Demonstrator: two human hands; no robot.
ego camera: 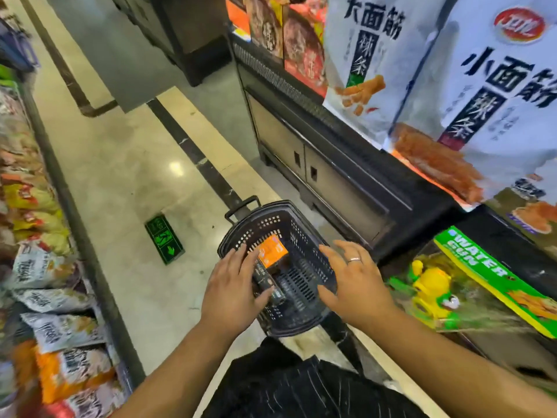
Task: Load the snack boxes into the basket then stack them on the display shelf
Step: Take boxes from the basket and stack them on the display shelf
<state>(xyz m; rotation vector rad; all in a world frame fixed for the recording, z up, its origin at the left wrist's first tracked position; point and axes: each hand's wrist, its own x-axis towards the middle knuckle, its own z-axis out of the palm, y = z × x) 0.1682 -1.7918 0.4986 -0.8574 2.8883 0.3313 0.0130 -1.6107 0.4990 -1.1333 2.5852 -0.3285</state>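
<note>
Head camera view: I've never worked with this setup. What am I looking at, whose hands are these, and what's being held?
No machine here: a person wears one camera on the head, looking down at their own arms. The left grip, a bare hand, holds a dark box over a black basket standing on the shop floor. An orange box shows just beyond it; whether it lies loose inside I cannot tell. The right grip is open by the basket's right rim, holding nothing. Snack bags fill the left shelf; a water-gun toy lies on the right.
</note>
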